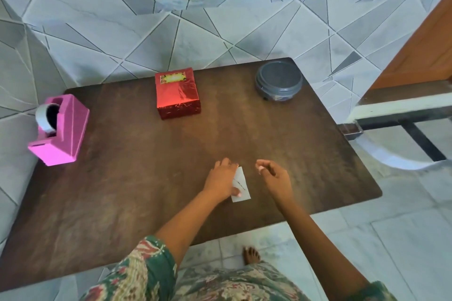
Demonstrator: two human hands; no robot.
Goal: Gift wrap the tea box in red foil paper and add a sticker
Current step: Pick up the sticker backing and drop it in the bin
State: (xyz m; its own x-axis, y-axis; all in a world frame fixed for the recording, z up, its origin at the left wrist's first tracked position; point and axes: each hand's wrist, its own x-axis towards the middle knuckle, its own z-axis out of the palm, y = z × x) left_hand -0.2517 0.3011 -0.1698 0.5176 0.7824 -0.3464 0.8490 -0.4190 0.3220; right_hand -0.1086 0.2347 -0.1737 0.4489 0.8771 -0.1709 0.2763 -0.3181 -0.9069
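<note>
The tea box (pixel 178 94) stands wrapped in red foil at the far middle of the brown table (pixel 146 166), with a yellow-green sticker (pixel 173 78) along its top far edge. Near the front edge lies a white slip of backing paper (pixel 241 184). My left hand (pixel 222 178) rests on that slip, fingers spread flat and thumb on its near end. My right hand (pixel 272 173) hovers just right of the slip, fingers loosely curled with nothing visible in them. Both hands are well short of the box.
A pink tape dispenser (pixel 60 129) with a grey roll sits at the table's left edge. A dark round lidded container (pixel 278 83) stands at the far right corner. Tiled wall behind, a metal frame to the right, my foot on the floor below.
</note>
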